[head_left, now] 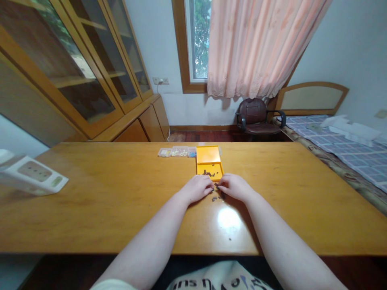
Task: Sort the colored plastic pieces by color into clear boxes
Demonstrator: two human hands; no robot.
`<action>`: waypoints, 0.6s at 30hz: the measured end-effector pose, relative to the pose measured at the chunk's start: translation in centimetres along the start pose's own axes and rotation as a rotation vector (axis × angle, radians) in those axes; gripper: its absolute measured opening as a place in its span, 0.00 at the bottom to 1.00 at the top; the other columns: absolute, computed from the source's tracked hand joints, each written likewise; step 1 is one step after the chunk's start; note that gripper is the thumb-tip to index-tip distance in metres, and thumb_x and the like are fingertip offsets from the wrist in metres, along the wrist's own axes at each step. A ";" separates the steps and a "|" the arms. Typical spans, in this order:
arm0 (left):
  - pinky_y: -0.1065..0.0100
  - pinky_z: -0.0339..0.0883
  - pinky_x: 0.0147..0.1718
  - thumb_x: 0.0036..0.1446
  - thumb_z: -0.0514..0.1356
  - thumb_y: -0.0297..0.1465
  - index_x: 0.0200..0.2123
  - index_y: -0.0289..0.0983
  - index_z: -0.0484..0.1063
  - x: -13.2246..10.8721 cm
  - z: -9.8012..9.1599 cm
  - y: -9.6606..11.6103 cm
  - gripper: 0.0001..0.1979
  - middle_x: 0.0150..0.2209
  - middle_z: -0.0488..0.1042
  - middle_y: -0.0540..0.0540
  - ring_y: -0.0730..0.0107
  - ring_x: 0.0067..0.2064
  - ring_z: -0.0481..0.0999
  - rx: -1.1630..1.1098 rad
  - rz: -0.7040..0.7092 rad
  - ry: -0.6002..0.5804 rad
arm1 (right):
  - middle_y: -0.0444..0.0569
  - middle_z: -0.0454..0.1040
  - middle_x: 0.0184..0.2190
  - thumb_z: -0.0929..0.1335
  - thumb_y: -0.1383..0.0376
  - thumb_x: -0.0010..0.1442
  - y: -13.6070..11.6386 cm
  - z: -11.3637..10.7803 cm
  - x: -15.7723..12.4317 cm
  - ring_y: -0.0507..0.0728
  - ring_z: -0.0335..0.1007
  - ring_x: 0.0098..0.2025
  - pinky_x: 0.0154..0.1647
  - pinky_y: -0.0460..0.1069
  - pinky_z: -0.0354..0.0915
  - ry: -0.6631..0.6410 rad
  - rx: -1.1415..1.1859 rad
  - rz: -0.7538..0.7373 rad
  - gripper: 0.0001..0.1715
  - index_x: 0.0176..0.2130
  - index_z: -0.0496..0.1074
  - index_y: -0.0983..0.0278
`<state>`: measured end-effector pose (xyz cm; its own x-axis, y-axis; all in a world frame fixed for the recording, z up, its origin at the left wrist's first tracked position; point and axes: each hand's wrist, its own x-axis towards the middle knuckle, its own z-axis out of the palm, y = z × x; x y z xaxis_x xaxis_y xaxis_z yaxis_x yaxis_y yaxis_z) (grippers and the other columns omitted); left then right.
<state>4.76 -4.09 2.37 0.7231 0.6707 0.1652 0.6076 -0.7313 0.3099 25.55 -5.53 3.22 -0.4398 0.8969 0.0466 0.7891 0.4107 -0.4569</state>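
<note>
Forearms (pixel 159 229) flank dark bits (pixel 214 199); left hand (pixel 199 187) and right hand (pixel 236 187) each pinch one: grip lightly, stay low.

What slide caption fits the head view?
Bare left hand and right hand among small dark pieces, before an open yellow plastic box on a glossy wooden table.

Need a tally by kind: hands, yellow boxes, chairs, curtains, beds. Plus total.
Hands: 2, left hand and right hand
Yellow box: 1
Chair: 1
Pink curtain: 1
Bed: 1
Total: 6
Dark pieces left out: too small to count reliably.
</note>
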 end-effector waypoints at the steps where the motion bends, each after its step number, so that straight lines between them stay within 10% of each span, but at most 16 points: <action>1: 0.67 0.64 0.42 0.57 0.58 0.31 0.35 0.39 0.73 0.0 -0.1 -0.1 0.05 0.37 0.75 0.48 0.67 0.40 0.72 -0.002 -0.019 0.036 | 0.48 0.75 0.33 0.67 0.63 0.56 0.1 0.0 0.0 0.54 0.70 0.35 0.36 0.46 0.61 -0.014 -0.013 0.004 0.09 0.34 0.77 0.61; 7: 0.62 0.63 0.45 0.59 0.57 0.31 0.42 0.39 0.73 -0.1 -0.2 -0.9 0.09 0.42 0.74 0.45 0.63 0.43 0.72 0.061 -0.238 0.226 | 0.48 0.77 0.35 0.67 0.63 0.56 0.2 0.3 0.0 0.55 0.71 0.36 0.37 0.46 0.61 -0.081 -0.115 -0.041 0.10 0.36 0.79 0.58; 18: 0.58 0.61 0.48 0.59 0.58 0.34 0.44 0.45 0.74 -0.1 0.2 0.1 0.10 0.47 0.71 0.46 0.61 0.49 0.68 0.096 -0.049 0.051 | 0.48 0.77 0.32 0.64 0.64 0.60 -0.6 0.6 0.1 0.54 0.71 0.33 0.34 0.45 0.60 -0.064 -0.228 -0.054 0.13 0.35 0.79 0.59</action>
<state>4.80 -4.20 2.23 0.6754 0.7099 0.1997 0.6726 -0.7040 0.2280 24.83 -5.81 2.96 -0.5045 0.8634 0.0062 0.8368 0.4907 -0.2430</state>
